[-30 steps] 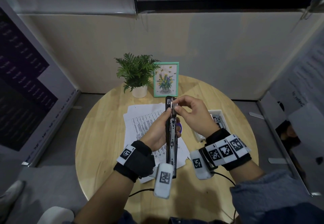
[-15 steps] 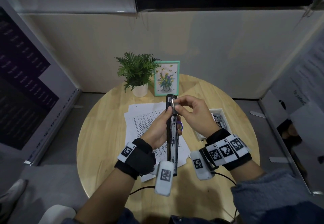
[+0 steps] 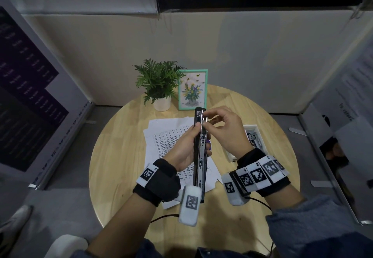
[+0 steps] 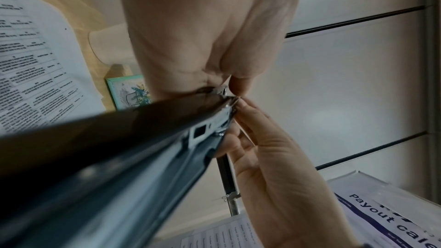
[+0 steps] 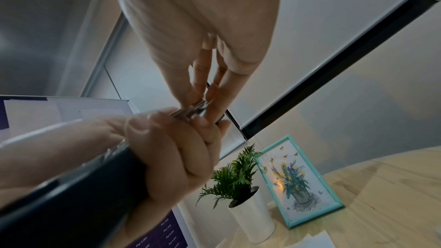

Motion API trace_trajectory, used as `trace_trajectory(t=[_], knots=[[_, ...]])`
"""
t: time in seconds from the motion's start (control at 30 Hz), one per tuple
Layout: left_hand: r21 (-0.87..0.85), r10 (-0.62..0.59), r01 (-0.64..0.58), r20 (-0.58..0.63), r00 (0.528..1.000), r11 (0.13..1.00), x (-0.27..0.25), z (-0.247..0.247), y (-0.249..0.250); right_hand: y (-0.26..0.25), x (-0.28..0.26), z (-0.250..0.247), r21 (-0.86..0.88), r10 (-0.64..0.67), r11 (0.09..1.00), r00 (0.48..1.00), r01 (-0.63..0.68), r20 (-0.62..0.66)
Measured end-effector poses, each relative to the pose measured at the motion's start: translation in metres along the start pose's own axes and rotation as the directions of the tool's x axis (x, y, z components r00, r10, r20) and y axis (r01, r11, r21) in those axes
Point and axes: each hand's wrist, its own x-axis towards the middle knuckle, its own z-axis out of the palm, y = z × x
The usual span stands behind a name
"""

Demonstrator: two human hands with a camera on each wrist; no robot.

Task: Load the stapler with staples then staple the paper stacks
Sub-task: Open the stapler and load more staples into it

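A long black stapler (image 3: pixel 199 163) is swung open, and my left hand (image 3: pixel 196 140) grips its middle above the table, its far end pointing away from me. My right hand (image 3: pixel 205 118) pinches a small silvery ridged strip, apparently staples (image 5: pixel 189 109), against the metal channel at that far end. The left wrist view shows the stapler (image 4: pixel 119 157) running to the right fingertips (image 4: pixel 241 107). Printed paper stacks (image 3: pixel 165 138) lie spread on the round wooden table (image 3: pixel 117 156) under my hands.
A white box (image 3: pixel 252 134) holding staples sits on the table right of my right hand. A potted plant (image 3: pixel 159 84) and a teal picture frame (image 3: pixel 192 90) stand at the table's far edge. Panels and posters close in both sides.
Both hands stay on the stapler. The right fingertips have shifted only slightly at its far end.
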Motion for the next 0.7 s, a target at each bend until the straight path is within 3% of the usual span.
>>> trace_trajectory(t=[0.23,0.37,0.5,0.57,0.63,0.67,0.7], knots=[[0.006,-0.029,0.029,0.03,0.999,1.0,0.001,-0.001,-0.005,-0.002,0.013,0.0,-0.013,0.122,0.992,0.984,-0.125,-0.126],[-0.048,-0.031,0.031,0.01,0.999,0.998,0.005,-0.003,-0.006,-0.005,0.012,0.002,-0.039,0.127,0.991,0.989,-0.13,-0.078],[-0.225,0.011,-0.029,-0.079,0.997,0.974,0.014,-0.023,-0.004,0.003,-0.009,0.002,-0.069,0.277,0.96,0.953,-0.27,0.128],[-0.358,0.02,-0.069,-0.137,0.99,0.931,0.019,-0.037,-0.006,0.006,-0.028,0.003,-0.104,0.338,0.941,0.89,-0.322,0.307],[-0.479,0.034,-0.133,-0.21,0.977,0.868,0.023,-0.047,-0.007,0.003,-0.046,0.006,-0.135,0.377,0.924,0.794,-0.358,0.477],[-0.522,0.041,-0.166,-0.243,0.969,0.837,0.024,-0.05,-0.007,0.002,-0.053,0.008,-0.138,0.389,0.917,0.756,-0.376,0.527],[-0.543,0.048,-0.196,-0.275,0.96,0.817,0.024,-0.053,-0.007,0.004,-0.057,0.01,-0.121,0.386,0.915,0.749,-0.385,0.538]])
